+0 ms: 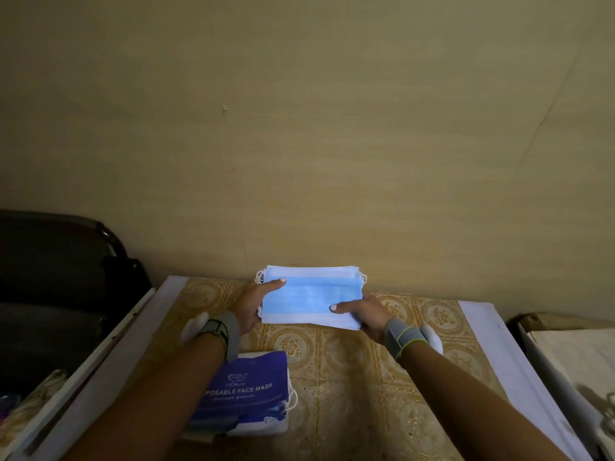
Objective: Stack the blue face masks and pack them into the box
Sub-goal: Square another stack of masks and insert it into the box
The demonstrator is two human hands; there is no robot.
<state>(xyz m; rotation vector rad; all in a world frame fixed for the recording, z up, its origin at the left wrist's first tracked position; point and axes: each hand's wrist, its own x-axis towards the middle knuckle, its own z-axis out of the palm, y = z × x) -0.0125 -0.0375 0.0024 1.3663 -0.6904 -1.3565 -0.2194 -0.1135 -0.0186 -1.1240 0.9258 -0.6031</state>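
A plain tan wall rises behind a desk (349, 377) with a yellow floral-patterned top. Above its far edge, the left hand (253, 304) and right hand (364, 314) grip opposite ends of a stack of blue face masks (311, 296). Nearer than the stack, under the left forearm, lies the purple mask box (253, 390).
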